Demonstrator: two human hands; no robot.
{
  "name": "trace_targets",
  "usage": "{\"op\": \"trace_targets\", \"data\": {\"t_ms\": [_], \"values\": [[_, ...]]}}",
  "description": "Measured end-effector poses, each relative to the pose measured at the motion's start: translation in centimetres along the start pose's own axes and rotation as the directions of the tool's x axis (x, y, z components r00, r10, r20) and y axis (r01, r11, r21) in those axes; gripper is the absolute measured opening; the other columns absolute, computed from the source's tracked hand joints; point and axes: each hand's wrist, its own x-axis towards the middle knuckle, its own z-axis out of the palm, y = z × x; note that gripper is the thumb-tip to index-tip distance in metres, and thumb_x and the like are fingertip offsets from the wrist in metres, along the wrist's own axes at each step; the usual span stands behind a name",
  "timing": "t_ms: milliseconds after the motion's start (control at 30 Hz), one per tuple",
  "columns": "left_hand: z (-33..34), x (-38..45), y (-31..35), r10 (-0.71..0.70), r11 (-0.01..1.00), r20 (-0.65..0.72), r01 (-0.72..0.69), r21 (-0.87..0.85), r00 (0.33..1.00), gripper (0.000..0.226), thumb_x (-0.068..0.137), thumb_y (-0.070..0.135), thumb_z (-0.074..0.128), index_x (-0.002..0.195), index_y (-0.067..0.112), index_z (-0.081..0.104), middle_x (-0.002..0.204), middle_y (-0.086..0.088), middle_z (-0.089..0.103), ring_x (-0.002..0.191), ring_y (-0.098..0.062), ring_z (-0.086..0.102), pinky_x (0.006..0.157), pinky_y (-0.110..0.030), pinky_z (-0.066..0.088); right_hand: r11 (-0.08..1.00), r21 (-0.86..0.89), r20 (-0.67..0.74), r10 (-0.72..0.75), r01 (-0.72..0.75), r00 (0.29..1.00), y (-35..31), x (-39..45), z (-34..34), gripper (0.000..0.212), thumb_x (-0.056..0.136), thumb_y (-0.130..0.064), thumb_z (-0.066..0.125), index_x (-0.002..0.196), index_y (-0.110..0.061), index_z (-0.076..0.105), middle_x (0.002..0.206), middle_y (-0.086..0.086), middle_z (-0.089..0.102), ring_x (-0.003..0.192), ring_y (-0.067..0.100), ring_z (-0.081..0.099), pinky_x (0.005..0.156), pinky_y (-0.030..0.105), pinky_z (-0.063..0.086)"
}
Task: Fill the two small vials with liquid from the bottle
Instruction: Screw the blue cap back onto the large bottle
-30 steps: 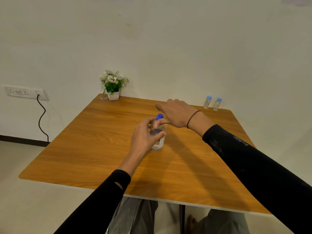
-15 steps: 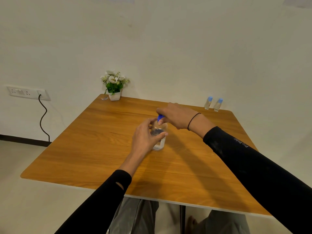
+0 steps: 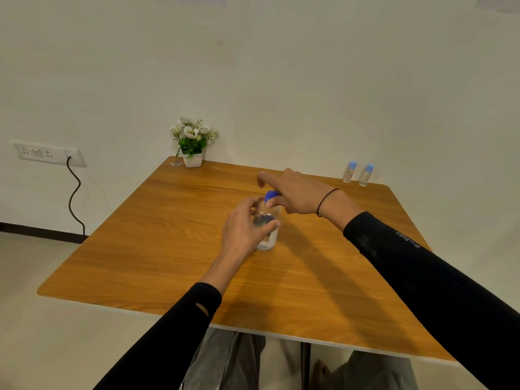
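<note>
In the head view, one clear bottle (image 3: 269, 226) stands upright mid-desk (image 3: 168, 237). The left hand (image 3: 244, 230) wraps its body, fingers curled around it; the right hand (image 3: 295, 194) pinches its blue cap (image 3: 270, 195) with thumb and fingers. The step looks like uncapping. Next, the cap must come off and be set aside. Two capped vials (image 3: 357, 173) wait at the far right corner, well apart; one flower pot (image 3: 193, 158) sits far left.
</note>
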Motion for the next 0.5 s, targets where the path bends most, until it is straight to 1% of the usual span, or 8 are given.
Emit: {"op": "trace_targets", "data": {"t_ms": [67,100,133,200,267,300,400,500], "values": [[0.0,0.0,0.1,-0.003,1.0,-0.002,0.003,0.003,1.0,0.077,0.076,0.053,0.089,0.142,0.027,0.058,0.132,0.008,0.067,0.114,-0.011,0.064,0.09,-0.04,0.063,1.0,0.009,0.025,0.005,-0.005,1.0,0.2,0.1,0.2,0.022,0.101,-0.017,0.069,0.113,-0.026,0.053,0.091,0.0,0.064,0.063,0.01,0.061,0.063,0.035,0.061],[0.0,0.0,0.1,-0.005,1.0,-0.001,0.005,0.009,1.0,0.077,0.076,0.053,0.089,0.141,0.027,0.058,0.131,0.008,0.068,0.113,-0.011,0.064,0.09,-0.04,0.063,1.0,-0.018,0.013,0.02,-0.019,1.0,0.2,0.2,0.3,0.019,0.1,-0.017,0.07,0.109,-0.023,0.055,0.093,0.002,0.065,0.061,0.009,0.058,0.059,0.032,0.058],[0.0,0.0,0.1,-0.002,1.0,-0.003,0.002,0.015,1.0,0.075,0.076,0.053,0.089,0.14,0.027,0.059,0.13,0.008,0.068,0.112,-0.011,0.064,0.089,-0.04,0.063,0.999,-0.042,-0.011,0.033,-0.034,0.999,0.0,0.2,0.2,0.016,0.1,-0.024,0.071,0.105,-0.02,0.056,0.093,0.005,0.063,0.059,0.01,0.055,0.055,0.028,0.051],[0.1,-0.2,0.1,0.007,1.0,-0.009,-0.007,0.019,1.0,0.072,0.077,0.053,0.088,0.138,0.027,0.06,0.128,0.009,0.068,0.111,-0.01,0.065,0.088,-0.04,0.063,0.994,-0.092,-0.038,0.056,-0.059,0.998,-0.4,0.3,0.1,0.034,0.099,-0.046,0.068,0.097,-0.014,0.055,0.083,0.004,0.055,0.06,0.016,0.049,0.052,0.026,0.035],[0.1,-0.4,0.1,0.009,1.0,-0.01,-0.009,0.011,1.0,0.072,0.078,0.053,0.087,0.14,0.028,0.06,0.129,0.01,0.068,0.113,-0.01,0.064,0.089,-0.04,0.063,0.988,-0.12,-0.06,0.091,-0.097,0.994,-0.4,0.0,0.2,0.051,0.095,-0.063,0.063,0.097,-0.012,0.055,0.081,0.003,0.052,0.061,0.017,0.046,0.052,0.027,0.029],[0.1,-0.4,0.1,0.013,1.0,-0.012,-0.013,0.003,1.0,0.073,0.078,0.054,0.086,0.141,0.029,0.059,0.13,0.01,0.068,0.114,-0.01,0.064,0.09,-0.04,0.063,0.988,-0.099,-0.072,0.11,-0.117,0.991,-0.2,-0.2,0.5,0.058,0.092,-0.069,0.061,0.105,-0.012,0.056,0.083,0.003,0.053,0.063,0.017,0.046,0.052,0.027,0.03],[0.2,-1.0,-0.2,0.004,1.0,0.018,-0.004,0.003,1.0,0.092,0.073,0.062,0.086,0.151,0.03,0.049,0.139,0.008,0.066,0.123,-0.014,0.064,0.094,-0.043,0.062,0.977,0.148,-0.096,0.172,-0.156,0.981,0.7,-1.2,1.4,0.087,0.08,-0.073,0.072,0.14,-0.015,0.046,0.087,-0.005,0.054,0.073,0.017,0.056,0.06,0.026,0.04],[0.2,-1.7,-1.0,-0.091,0.995,0.071,0.088,0.036,0.993,0.113,0.064,0.058,0.094,0.157,0.028,0.039,0.144,0.004,0.066,0.125,-0.017,0.066,0.097,-0.046,0.06,0.886,0.397,-0.001,0.261,-0.239,0.965,1.4,-2.6,3.1,0.089,0.075,-0.067,0.082,0.141,-0.023,0.041,0.092,-0.003,0.069,0.065,0.016,0.071,0.058,0.029,0.057]]}}
